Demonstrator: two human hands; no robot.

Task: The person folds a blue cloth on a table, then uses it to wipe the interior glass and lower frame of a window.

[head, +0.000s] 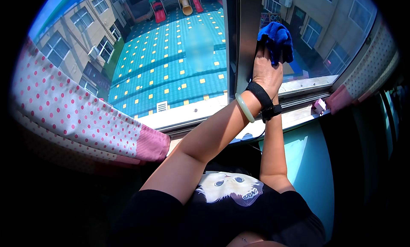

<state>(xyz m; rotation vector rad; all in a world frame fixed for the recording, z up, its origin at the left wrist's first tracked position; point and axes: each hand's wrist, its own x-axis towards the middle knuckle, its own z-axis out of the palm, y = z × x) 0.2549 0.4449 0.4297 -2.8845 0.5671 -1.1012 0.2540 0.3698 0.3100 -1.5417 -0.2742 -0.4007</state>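
Note:
A bunched blue cloth (277, 40) lies against the window beside the dark metal upright of its frame (248, 35). My left hand (267, 70) is on the cloth, its fingers running up under the folds. A pale green bangle (244, 108) and a black strap (260, 94) circle that wrist. Directly behind it, my right hand is almost wholly hidden; its wrist, with a black band (271, 112), shows just below. Whether the right hand grips the cloth cannot be seen. Both arms reach forward and up from my body.
Polka-dot curtains hang at the left (77, 102) and right (368, 64). A small pink-and-white object (319, 106) sits on the sill (298, 117), by the sliding track (304, 99). Beyond the glass lies a playground with a teal floor (166, 64) and slides (185, 6).

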